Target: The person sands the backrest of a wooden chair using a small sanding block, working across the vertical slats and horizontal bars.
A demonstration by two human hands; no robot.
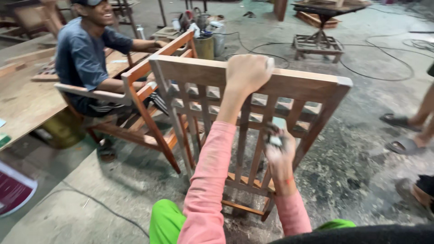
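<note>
The left hand (246, 72) clamps the pale chair frame's (298, 83) top rail while, below it, the right hand (278, 149) pinches folded sandpaper (274, 141) against a slat, its sanding apparently mid-way.

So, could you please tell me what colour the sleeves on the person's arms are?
Pink sleeves, seen in the head view.

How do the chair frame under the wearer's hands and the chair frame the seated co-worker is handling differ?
The near chair frame is pale, greyish bare wood; the co-worker's chair frame is warmer orange-brown. The near one shows a lattice of slats facing the camera; the other shows mostly rails and legs, tilted. The left hand grips the near frame's top rail and the right hand presses a small pad against a slat. Both are unfinished wooden frames on the dusty floor.
</note>
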